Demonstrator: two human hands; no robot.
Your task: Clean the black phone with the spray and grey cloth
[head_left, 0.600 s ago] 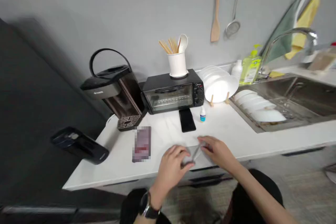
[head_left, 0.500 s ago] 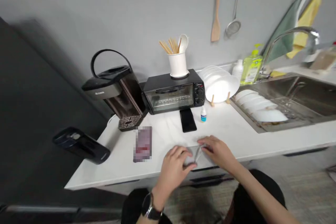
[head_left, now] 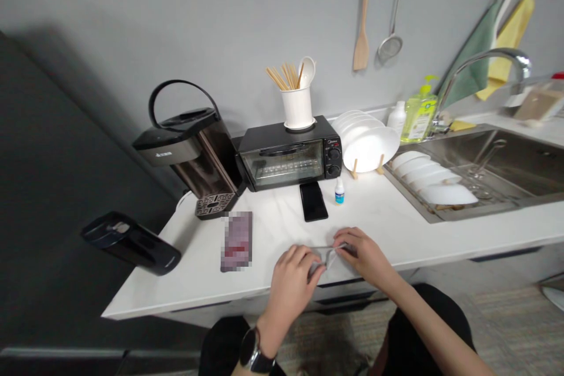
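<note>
Lower centre of the frame: the left hand (head_left: pixel 293 273) and the right hand (head_left: pixel 363 252) meet over the front edge of the white countertop (head_left: pixel 396 217), both pinching a small clear plastic film (head_left: pixel 326 254) stretched between them. The left fingers are curled, thumb and forefinger closed on the film's near corner; the right fingers are bent and closed on its far edge. The film is too thin and transparent to make out in detail. A dark wristwatch (head_left: pixel 255 352) sits on the left wrist.

Handling, as a judgement: the film looks very light, limp and slippery, likely to crease or cling, and is best taken at opposite edges with fingertip pinches, as here.

Surroundings: a black phone (head_left: pixel 313 201) and a small dropper bottle (head_left: pixel 339 191) lie just beyond the hands; a blurred flat object (head_left: pixel 237 241) lies to the left. Behind stand a toaster oven (head_left: pixel 288 153), bearing a white utensil holder (head_left: pixel 298 107), and a black water dispenser (head_left: pixel 187 150). White plates (head_left: pixel 370 144) stand in a rack at centre right, beside the sink (head_left: pixel 506 158).
</note>
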